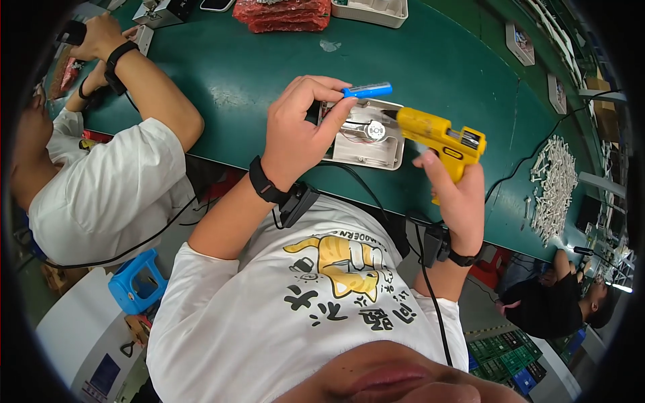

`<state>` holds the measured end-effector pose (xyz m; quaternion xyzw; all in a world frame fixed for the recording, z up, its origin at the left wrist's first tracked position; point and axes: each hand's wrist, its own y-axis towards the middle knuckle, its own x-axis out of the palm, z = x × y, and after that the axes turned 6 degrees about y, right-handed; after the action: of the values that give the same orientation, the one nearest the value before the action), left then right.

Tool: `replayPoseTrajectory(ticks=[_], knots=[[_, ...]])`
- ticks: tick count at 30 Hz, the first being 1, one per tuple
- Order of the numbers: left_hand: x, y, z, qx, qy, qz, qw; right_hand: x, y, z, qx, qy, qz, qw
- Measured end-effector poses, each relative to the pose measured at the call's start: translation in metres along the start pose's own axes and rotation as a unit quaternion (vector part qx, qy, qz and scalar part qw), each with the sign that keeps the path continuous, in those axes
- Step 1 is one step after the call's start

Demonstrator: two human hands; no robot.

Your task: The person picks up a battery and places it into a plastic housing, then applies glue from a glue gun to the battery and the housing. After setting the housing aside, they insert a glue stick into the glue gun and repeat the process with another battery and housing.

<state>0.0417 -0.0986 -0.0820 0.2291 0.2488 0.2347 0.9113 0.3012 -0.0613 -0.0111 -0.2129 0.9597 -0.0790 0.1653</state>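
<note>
My left hand (pixel 302 124) pinches a blue cylindrical battery (pixel 371 90) between thumb and fingertips, holding it over the far edge of a white plastic housing (pixel 383 156). Inside that open housing sits a round silvery part (pixel 374 130) with thin wires. My right hand (pixel 457 191) is wrapped round the grip of a yellow hot glue gun (pixel 430 127). Its dark nozzle points left, close to the housing's right side and just below the battery. My left hand hides part of the housing's left end.
A green table (pixel 228 87) carries red bubble-wrapped packs (pixel 282 15) and another white housing (pixel 369 10) at the far side. A pile of small white parts (pixel 554 188) lies right. A black cable (pixel 517 164) crosses the tabletop. A co-worker (pixel 114 181) works on my left.
</note>
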Motion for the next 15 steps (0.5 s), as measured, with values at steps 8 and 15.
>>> replayPoseTrajectory(ticks=[8, 15], knots=[[0.0011, 0.0075, -0.0010, 0.063, 0.062, -0.038, 0.995, -0.0047, -0.0037, 0.0114, 0.034, -0.011, 0.068, 0.997], [0.0032, 0.0047, -0.0016, 0.057, 0.053, -0.051, 0.996, -0.0052, -0.0084, 0.0100, 0.033, -0.026, 0.061, 0.997]])
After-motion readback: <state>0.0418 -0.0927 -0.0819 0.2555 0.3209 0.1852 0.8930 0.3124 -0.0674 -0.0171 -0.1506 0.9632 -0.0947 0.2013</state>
